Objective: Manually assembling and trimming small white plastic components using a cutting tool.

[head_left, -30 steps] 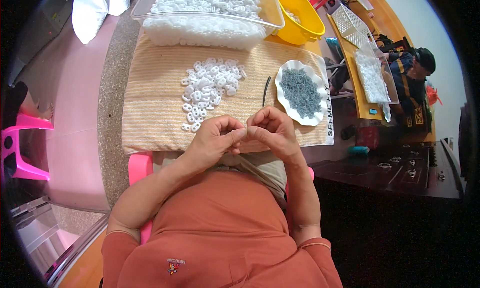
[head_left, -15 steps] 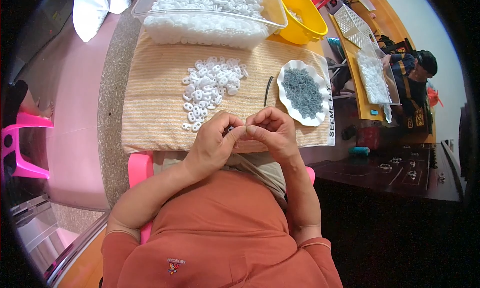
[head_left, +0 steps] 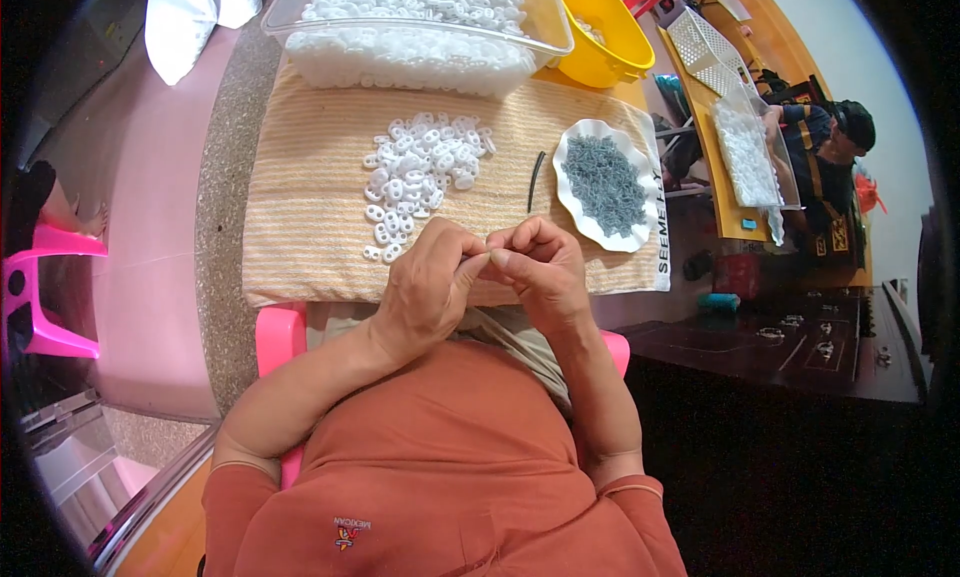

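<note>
My left hand and my right hand meet fingertip to fingertip over the near part of a striped towel. Both are closed in a pinch, and whatever sits between the fingers is hidden by them. Just beyond my left hand lies a loose pile of small white oval plastic pieces, each with two holes. A thin black stick rests on the towel past my right hand. To its right stands a white scalloped dish heaped with small grey-blue pieces.
At the towel's far edge stands a clear plastic bin full of white pieces, beside a yellow basin. Off to the right, a person sits by another clear tray of white pieces. A pink stool is at the left.
My pinched hands have shifted very slightly, with the left wrist turned a little so its back shows more. The pile, the stick and the dish stay where they were.
</note>
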The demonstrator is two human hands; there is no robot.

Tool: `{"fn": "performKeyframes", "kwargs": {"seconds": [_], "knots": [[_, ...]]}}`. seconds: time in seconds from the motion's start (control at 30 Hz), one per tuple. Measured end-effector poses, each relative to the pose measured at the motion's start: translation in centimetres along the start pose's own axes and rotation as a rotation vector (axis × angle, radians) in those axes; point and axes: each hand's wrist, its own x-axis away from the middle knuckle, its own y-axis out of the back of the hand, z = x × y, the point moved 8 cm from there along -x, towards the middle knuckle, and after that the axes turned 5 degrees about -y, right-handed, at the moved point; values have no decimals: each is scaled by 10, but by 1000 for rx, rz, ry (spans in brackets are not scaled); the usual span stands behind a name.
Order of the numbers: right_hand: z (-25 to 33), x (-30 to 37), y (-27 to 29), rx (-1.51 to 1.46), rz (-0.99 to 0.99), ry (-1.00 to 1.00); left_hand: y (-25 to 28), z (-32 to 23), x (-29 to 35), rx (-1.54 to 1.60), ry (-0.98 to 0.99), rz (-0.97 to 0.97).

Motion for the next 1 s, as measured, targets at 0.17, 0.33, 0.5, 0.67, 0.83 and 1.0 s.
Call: {"fn": "performKeyframes", "kwargs": {"seconds": [0.17,0.33,0.5,0.67,0.83,1.0], "knots": [[-4,2,-1,-41,-45,-30,3,-7,0,-68,-82,-41],[-5,5,-4,-79,-90,-44,3,-11,1,-122,-136,-42],[3,6,-8,39,-89,52,4,-12,1,-143,-150,-56],[4,6,-5,94,-83,107,2,-1,2,-30,-5,-41],[6,6,-7,96,-72,133,2,0,2,-2,16,-33],[4,6,-4,126,-80,121,0,2,3,26,49,-26]]}}
